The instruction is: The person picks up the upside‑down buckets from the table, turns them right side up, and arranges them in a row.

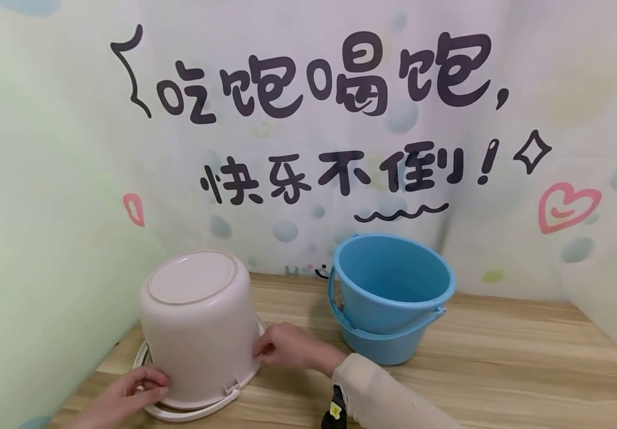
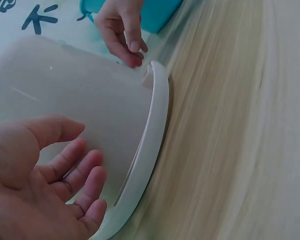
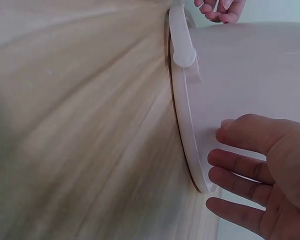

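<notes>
Fingers of the left hand and right hand are lying relaxed, gripping nothing, beside a pale upside-down bucket resting on the worktop. Positioning it seems underway; lifting next would call for gripping its rim.

On the table, the overturned bucket stood at the left, its handle along the rim's front. The left hand was at its left front, the right hand at its right, between it and the upright bucket, farther back. Behind hung a sheet.
</notes>
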`<state>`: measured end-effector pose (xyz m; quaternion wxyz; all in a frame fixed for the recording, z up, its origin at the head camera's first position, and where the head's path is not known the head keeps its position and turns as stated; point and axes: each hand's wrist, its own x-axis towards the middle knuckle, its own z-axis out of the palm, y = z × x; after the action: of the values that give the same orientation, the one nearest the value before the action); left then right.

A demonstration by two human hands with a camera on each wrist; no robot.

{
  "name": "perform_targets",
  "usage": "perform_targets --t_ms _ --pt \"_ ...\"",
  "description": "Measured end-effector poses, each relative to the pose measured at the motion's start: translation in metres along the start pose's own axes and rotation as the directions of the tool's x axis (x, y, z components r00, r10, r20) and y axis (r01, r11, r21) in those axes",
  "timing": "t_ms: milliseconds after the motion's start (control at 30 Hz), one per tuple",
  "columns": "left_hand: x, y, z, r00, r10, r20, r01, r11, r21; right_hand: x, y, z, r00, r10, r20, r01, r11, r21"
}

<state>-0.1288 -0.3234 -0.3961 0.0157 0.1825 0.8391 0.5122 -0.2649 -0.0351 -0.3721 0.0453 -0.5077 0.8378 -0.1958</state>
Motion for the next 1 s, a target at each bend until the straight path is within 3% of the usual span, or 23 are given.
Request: perform_targets --t_ms 133,333,567,767,833,900,1000 --pt "0.001 -0.007 -0.005 1.000 0.011 -0.012 -0.011 1.000 0.022 0.004 0.003 0.001 1.000 0.005 0.019 -0.003 0.997 -0.079" --pt "0.000 -0.016 -0.012 0.998 0.054 0.026 -0.054 0.999 0.002 0.007 0.005 0.003 0.999 0.004 0.042 0.002 0.989 -0.146" --pt "0.002 -0.014 -0.013 0.996 0.063 0.058 -0.067 0.995 0.070 0.009 0.012 0.007 0.997 0.028 0.071 -0.020 0.993 -0.116" --pt "0.002 -0.015 -0.015 0.974 0.156 0.164 -0.175 0.979 0.107 0.010 0.014 0.008 0.997 0.008 0.081 -0.001 0.997 -0.080" --pt "0.002 -0.016 -0.016 0.961 0.197 0.194 -0.224 0.966 0.131 0.010 0.014 0.009 0.997 0.009 0.079 -0.003 0.997 -0.079" --pt "0.003 -0.018 -0.015 0.949 0.247 0.198 -0.285 0.938 0.197 0.010 0.013 0.009 0.997 0.011 0.074 -0.005 0.996 -0.084" --pt "0.006 -0.020 -0.012 0.919 0.345 0.191 -0.391 0.860 0.327 0.011 0.012 0.010 0.997 0.009 0.070 -0.003 0.996 -0.090"
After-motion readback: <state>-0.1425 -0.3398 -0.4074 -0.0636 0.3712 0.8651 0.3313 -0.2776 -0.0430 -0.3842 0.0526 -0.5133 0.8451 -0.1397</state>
